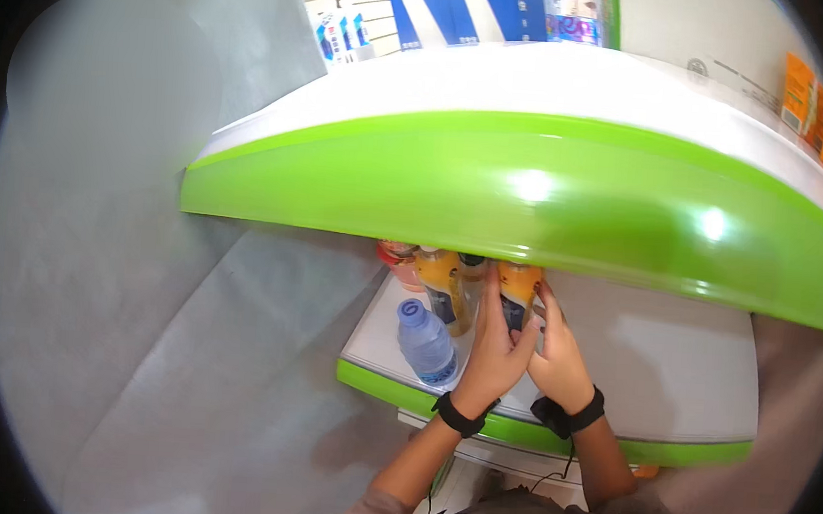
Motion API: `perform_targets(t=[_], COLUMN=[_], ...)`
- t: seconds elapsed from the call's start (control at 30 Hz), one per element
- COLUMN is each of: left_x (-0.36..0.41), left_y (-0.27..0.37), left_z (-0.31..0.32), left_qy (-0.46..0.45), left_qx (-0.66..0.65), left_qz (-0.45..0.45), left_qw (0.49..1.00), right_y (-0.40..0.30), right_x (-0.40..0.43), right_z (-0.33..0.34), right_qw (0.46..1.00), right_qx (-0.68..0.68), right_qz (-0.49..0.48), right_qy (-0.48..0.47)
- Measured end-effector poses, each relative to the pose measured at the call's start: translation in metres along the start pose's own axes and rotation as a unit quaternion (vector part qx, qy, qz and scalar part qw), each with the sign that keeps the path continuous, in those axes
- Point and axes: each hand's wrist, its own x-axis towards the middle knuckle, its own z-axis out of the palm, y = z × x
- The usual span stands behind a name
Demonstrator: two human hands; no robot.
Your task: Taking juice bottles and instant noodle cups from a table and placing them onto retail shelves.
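Between both palms, a bottle with a yellow and dark label (517,292) stands upright on a white shelf (687,373) with a green front edge. My left hand (497,354) wraps its left side and my right hand (561,358) its right side, with the thumbs close together in front. A similar yellow-labelled bottle (441,287) stands left of my left hand. Nearer the shelf's front left corner is a blue-tinted water bottle (426,346). Behind these, a red and pink container (400,263) and a dark-capped bottle (473,266) are partly hidden.
Overhanging the shelf is a glossy green curved panel (416,179) that hides its back part. Above it, a white ledge (464,83) bears blue and white boxes (448,12) and orange packets (815,126). A grey wall (252,318) borders the left. Black bands with a cable circle my wrists.
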Motion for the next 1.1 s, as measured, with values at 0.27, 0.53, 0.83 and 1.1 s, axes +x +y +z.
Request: perform_targets(t=[0.27, 0.53, 0.83, 1.1], left_x=[-0.028, -0.116, -0.265, -0.409], left_y=[0.044, 0.138, 0.209, 0.263], left_z=[-0.015, -0.068, -0.095, -0.120], left_qy=[-0.012, 0.045, 0.205, 0.386], left_qx=[-0.004, 0.052, 0.128, 0.144], left_qz=[-0.008, -0.011, -0.035, -0.136], left_qw=[1.000, 0.998, 0.970, 0.901], right_y=[-0.037, -0.123, -0.188, -0.277], right_x=[-0.020, -0.074, -0.178, -0.274], right_z=[-0.008, -0.016, 0.013, 0.065], right_qw=[0.998, 0.989, 0.945, 0.831], right_qx=[-0.019, -0.040, 0.114, 0.187], right_qz=[0.058, -0.024, -0.059, -0.085], right_qy=[-0.025, -0.141, -0.300, -0.516])
